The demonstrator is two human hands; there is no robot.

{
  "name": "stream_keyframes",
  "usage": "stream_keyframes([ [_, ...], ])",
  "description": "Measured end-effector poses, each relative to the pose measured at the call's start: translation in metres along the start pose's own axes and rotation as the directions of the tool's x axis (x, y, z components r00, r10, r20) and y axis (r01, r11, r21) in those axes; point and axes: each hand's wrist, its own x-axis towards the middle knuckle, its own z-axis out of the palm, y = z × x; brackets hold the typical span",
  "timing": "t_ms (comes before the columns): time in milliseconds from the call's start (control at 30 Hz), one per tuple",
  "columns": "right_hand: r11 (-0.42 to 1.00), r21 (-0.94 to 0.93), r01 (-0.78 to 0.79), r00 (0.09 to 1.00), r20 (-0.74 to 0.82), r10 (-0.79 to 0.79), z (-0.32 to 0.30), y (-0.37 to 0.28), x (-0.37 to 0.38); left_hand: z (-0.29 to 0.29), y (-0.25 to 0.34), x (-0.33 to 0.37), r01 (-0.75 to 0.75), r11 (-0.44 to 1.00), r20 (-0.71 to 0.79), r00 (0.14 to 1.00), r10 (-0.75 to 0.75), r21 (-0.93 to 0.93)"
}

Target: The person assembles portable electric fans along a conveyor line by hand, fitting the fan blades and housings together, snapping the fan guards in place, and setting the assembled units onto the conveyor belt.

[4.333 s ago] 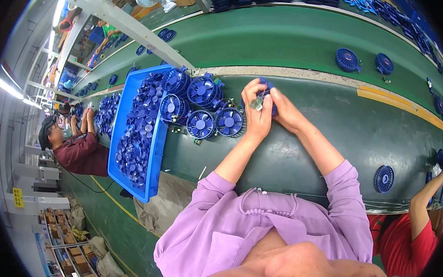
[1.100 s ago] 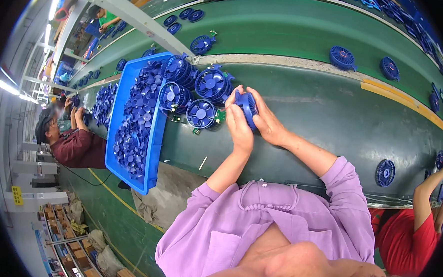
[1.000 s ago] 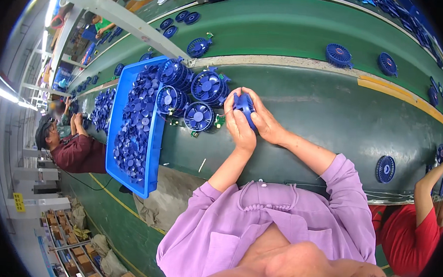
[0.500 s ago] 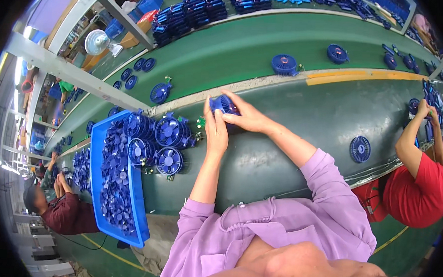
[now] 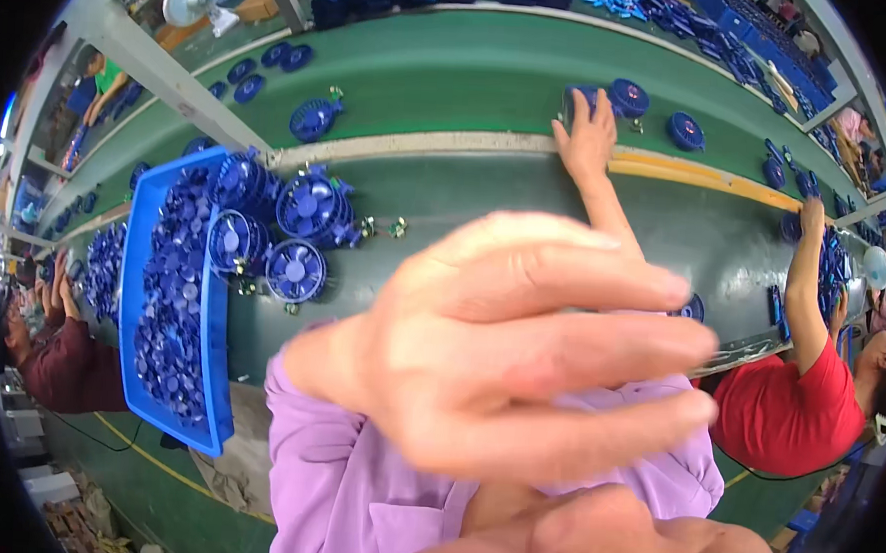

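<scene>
My left hand (image 5: 520, 346) is raised large and close in front of the view, fingers stretched out and slightly blurred, with nothing seen in it. It hides part of the bench and my chest. Over the far green conveyor, my right hand (image 5: 587, 139) has its fingers and thumb spread at a dark blue round fan housing (image 5: 575, 100). The hand partly covers that housing. Right beside it lies another blue fan housing (image 5: 629, 97), with a small green circuit board near its edge. Left of my hands, stacked blue fan units (image 5: 311, 205) stand on the bench.
A blue tray (image 5: 219, 385) full of small blue fan blades stands at the bench's left end. More fan housings (image 5: 685, 131) ride the belt. A metal post (image 5: 173, 82) rises at left. Co-workers sit on both sides; one in red (image 5: 791, 415) reaches forward at right.
Both hands held a fan housing together over the bench. They have separated: the right reached forward and right to the belt, while the left came up toward the view and opened.
</scene>
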Motion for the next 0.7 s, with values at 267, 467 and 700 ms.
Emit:
stream_keyframes([
  [267,0.986,0.162,0.045,0.998,0.026,-0.05,-0.003,0.005,-0.049,-0.08,0.031,-0.047,-0.008,0.992,0.05,0.999,0.014,-0.122],
  [467,0.994,0.102,0.027,0.992,0.119,-0.039,-0.005,-0.01,-0.051,-0.067,0.041,-0.025,-0.091,0.99,0.102,0.99,0.102,-0.106],
  [700,0.978,0.196,0.076,0.997,0.005,-0.079,-0.007,-0.022,-0.044,-0.093,-0.002,-0.018,-0.165,0.983,0.145,0.974,0.174,-0.075],
])
